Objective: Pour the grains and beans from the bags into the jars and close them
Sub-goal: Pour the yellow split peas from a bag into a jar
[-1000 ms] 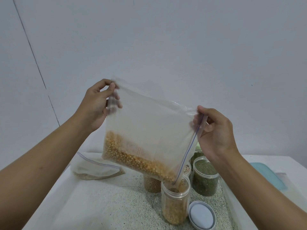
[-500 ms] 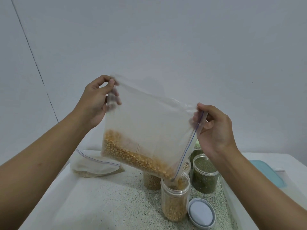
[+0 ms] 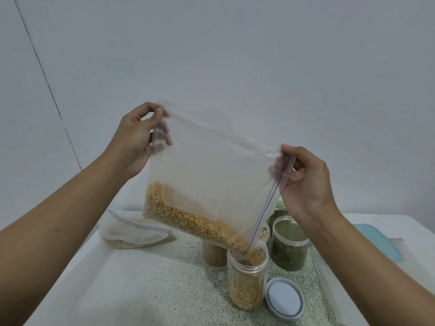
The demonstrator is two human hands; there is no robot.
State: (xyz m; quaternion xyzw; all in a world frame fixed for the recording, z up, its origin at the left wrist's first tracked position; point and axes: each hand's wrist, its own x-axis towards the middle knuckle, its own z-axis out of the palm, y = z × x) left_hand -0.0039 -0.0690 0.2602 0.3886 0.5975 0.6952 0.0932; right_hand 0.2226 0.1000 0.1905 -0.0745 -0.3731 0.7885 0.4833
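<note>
Left hand (image 3: 134,140) fingers pinched the bag's (image 3: 211,180) raised corner and right hand (image 3: 306,182) fingers pinched the zip edge, with the low corner in the open jar (image 3: 247,285) mouth. Flow looked blurry, probably a trickle. I'd have raised the left side slowly.

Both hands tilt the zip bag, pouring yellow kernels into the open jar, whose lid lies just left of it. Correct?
Not quite. The head view shows the lid lying right of the open jar, not left. The rest holds: left hand and right hand tilt the zip bag, pouring yellow kernels into it.
</note>
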